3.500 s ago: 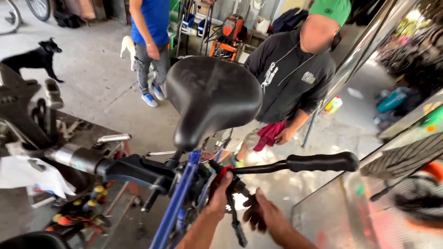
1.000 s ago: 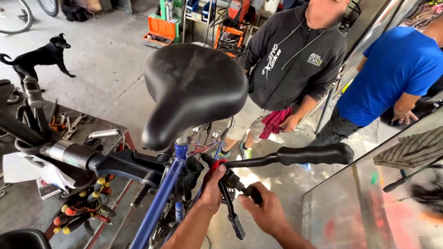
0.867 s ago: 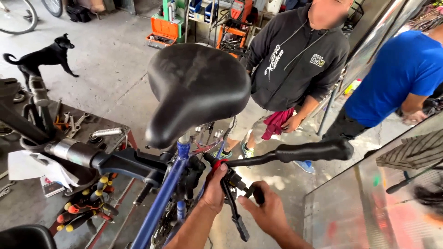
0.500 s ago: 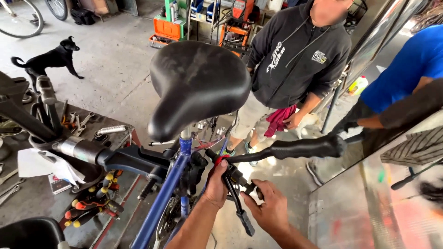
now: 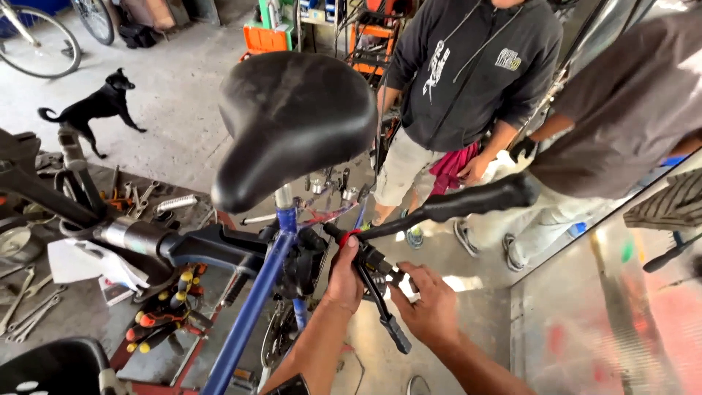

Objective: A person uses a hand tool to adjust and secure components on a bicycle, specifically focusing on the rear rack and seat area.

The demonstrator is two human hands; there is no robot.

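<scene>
Below the black saddle (image 5: 292, 121) | left hand (image 5: 345, 272) is clenching around the handlebar (image 5: 453, 206) near the red ring | right hand (image 5: 430, 303) is gripping the black brake lever (image 5: 380, 307), fingers curling on it | blue bicycle frame (image 5: 256, 307) is sitting clamped in the repair stand (image 5: 183, 245).

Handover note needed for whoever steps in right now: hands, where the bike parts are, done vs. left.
Left hand: gripping the handlebar near its red-taped middle.
Right hand: on the brake lever, which hangs down off the bar.
Bike frame, blue, is held in a repair-stand clamp; saddle on top.
Screwdrivers and wrenches lie on the bench to the left.
Done: bike clamped.
Left: lever work looks unfinished; I cannot tell whether it is tight.
</scene>
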